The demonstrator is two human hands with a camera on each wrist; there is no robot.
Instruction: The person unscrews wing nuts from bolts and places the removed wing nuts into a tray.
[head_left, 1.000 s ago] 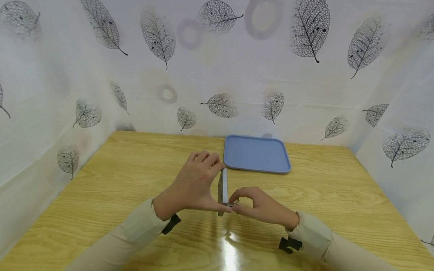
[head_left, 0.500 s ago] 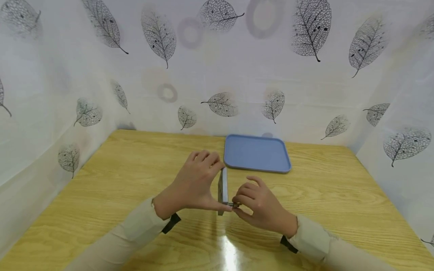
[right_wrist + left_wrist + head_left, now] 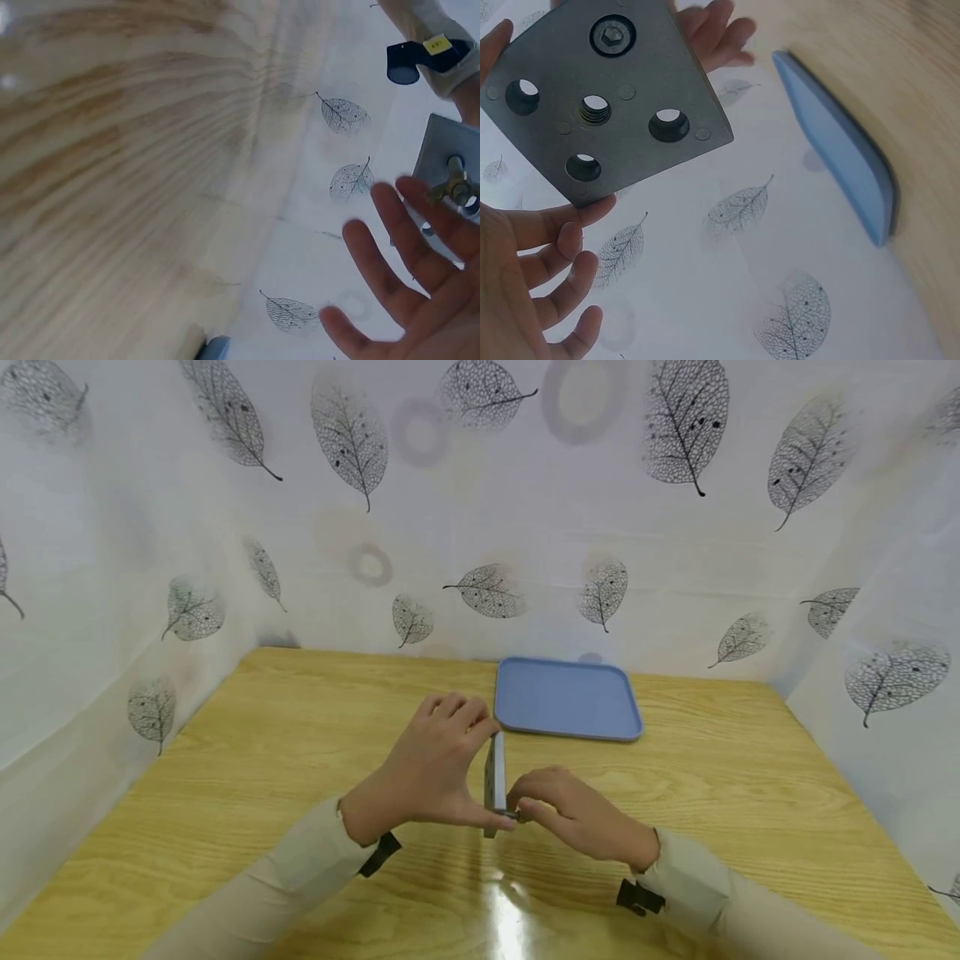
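My left hand (image 3: pixel 438 768) holds a grey metal plate (image 3: pixel 494 777) on edge above the table, gripping it between thumb and forefinger. In the left wrist view the plate's face (image 3: pixel 630 71) shows several round holes, the middle one threaded. A hex socket bolt (image 3: pixel 613 35) sits in one hole near the edge. On the far face, a brass-coloured wing nut (image 3: pixel 455 184) is on the bolt's shank. My right hand (image 3: pixel 577 814) pinches at this wing nut with thumb and forefinger; its other fingers (image 3: pixel 382 262) are spread in the right wrist view.
A blue tray (image 3: pixel 567 697) lies at the back of the wood-grain table (image 3: pixel 300 718), beyond the hands. White leaf-print sheets (image 3: pixel 480 510) stand round the back and sides. Dark straps (image 3: pixel 380 853) are on both wrists.
The left hand and plate have stayed almost still. The right hand's fingers opened and lifted at the wing nut half a second ago, then came back round it, the wrist turning.
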